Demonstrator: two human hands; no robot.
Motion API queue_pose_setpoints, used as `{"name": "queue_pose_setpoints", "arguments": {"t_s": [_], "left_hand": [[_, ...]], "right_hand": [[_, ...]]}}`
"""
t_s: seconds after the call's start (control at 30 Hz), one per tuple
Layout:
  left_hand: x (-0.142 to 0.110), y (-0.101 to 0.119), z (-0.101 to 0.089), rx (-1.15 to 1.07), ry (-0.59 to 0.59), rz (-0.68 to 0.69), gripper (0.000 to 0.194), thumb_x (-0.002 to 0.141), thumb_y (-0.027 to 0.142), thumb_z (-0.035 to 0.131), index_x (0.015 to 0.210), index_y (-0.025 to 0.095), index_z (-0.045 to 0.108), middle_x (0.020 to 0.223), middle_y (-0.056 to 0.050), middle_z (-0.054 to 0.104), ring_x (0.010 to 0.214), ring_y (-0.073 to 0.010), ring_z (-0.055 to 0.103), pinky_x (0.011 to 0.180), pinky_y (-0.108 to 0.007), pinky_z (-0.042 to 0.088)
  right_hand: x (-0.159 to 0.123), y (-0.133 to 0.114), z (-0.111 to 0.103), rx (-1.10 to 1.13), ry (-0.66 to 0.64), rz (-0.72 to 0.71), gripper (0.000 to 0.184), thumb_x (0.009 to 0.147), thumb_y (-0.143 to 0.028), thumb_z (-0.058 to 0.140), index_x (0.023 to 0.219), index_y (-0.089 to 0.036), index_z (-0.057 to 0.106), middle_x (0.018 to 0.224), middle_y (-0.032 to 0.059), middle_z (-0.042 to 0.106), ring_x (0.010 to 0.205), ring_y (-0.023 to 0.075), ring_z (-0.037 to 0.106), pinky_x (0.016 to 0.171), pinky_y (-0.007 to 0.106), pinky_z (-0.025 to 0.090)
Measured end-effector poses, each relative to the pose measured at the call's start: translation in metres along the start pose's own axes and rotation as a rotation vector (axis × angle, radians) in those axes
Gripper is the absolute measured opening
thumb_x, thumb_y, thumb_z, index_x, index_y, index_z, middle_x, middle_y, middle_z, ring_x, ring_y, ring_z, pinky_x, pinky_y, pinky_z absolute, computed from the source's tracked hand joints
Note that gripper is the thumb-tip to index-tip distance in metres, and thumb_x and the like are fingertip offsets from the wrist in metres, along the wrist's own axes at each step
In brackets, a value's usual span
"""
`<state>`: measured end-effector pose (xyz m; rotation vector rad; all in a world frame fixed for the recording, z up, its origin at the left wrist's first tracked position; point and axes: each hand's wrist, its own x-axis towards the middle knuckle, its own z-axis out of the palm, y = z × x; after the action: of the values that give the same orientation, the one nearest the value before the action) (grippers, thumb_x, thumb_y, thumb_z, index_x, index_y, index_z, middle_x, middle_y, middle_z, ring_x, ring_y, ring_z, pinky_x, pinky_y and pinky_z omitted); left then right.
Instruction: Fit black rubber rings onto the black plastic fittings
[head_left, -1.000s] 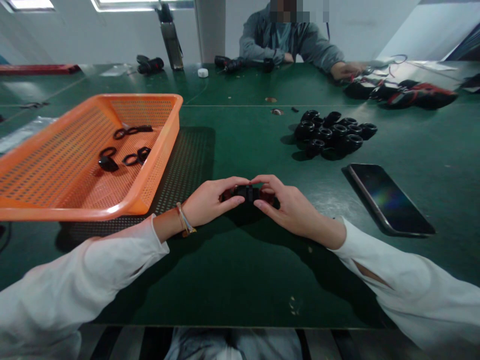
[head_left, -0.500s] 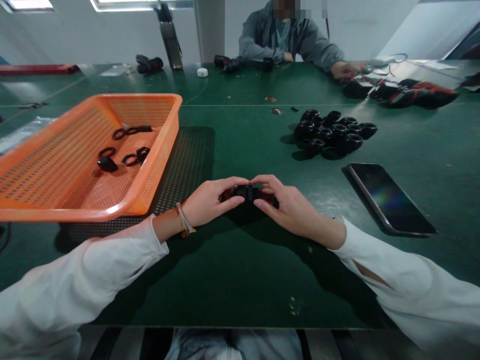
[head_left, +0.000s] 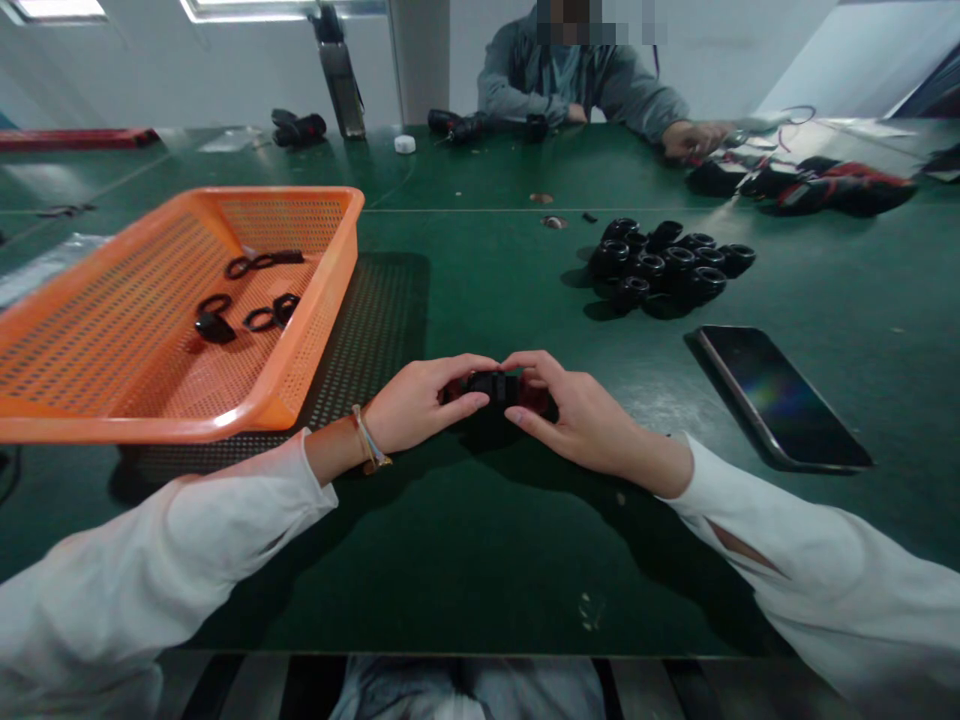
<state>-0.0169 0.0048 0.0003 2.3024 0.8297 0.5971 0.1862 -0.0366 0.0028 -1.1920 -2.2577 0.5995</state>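
Observation:
A small black plastic part is pinched between both my hands just above the green table. My left hand grips its left end with thumb and fingers closed. On its right end, my right hand is closed too. My fingers hide most of the part. A pile of several black ring-shaped parts lies further back to the right, out of contact with either hand.
An orange perforated basket with a few black rings sits at the left. A dark phone lies at the right. Across the table a person in a grey jacket works among black and red tools. A bottle stands far back.

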Motion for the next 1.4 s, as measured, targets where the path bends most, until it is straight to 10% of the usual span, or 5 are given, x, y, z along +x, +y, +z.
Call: {"name": "queue_pose_setpoints", "arguments": {"t_s": [1.4], "left_hand": [[-0.0002, 0.0000, -0.0015, -0.010, -0.002, -0.002, 0.036, 0.085, 0.028, 0.050, 0.118, 0.015, 0.054, 0.095, -0.003, 0.066, 0.070, -0.0119, 0.057, 0.064, -0.022, 0.041]], "right_hand": [[0.0018, 0.0013, 0.0005, -0.093, -0.011, 0.054, 0.030, 0.085, -0.018, 0.054, 0.114, -0.016, 0.050, 0.086, 0.0066, 0.073, 0.077, 0.0216, 0.070, 0.064, 0.031, 0.053]]}}
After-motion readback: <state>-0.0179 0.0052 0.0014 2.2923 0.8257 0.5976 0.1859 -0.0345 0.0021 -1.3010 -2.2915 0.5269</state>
